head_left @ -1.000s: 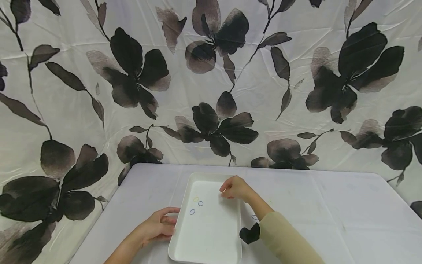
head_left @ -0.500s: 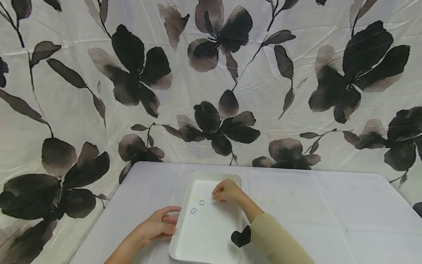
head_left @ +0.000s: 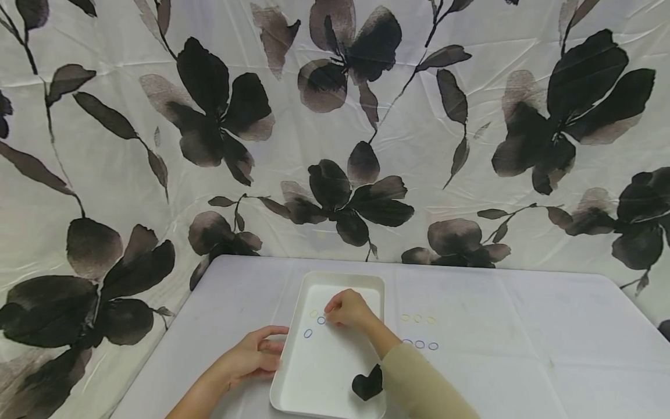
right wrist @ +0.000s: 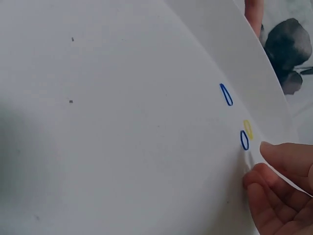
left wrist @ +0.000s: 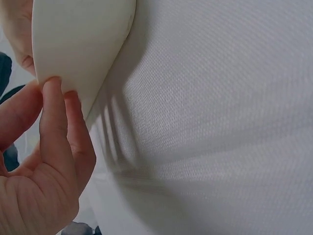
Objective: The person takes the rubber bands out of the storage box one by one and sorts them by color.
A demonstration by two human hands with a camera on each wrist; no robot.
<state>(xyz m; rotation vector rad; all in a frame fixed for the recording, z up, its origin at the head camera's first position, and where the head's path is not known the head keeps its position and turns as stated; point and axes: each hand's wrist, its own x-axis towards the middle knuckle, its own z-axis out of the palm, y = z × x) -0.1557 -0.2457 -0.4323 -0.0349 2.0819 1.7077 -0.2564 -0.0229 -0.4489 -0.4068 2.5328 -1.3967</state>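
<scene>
A shallow white tray (head_left: 330, 384) stands on the cloth-covered table. My left hand (head_left: 253, 358) holds its left rim; in the left wrist view the thumb and fingers (left wrist: 53, 117) meet at the edge. Inside the tray, near its left wall, lie a yellow ring (right wrist: 248, 129), a blue ring (right wrist: 244, 140) right next to it, and another blue ring (right wrist: 226, 94) a bit apart. My right hand (head_left: 349, 308) hovers over the tray, close to the yellow and blue pair. Its thumb and bent fingers stand apart, nothing visible between them.
Right of the tray, a row of yellow rings (head_left: 417, 318) and a row of blue rings (head_left: 420, 344) lie on the white tablecloth (head_left: 523, 349). A black heart shape (head_left: 368, 384) sits at the right sleeve (head_left: 424, 378). A floral curtain (head_left: 445, 145) hangs behind.
My right hand has moved left across the tray toward the rings inside, the sleeve and heart shape with it. More rings right of the tray now show. The left hand stays at the rim.
</scene>
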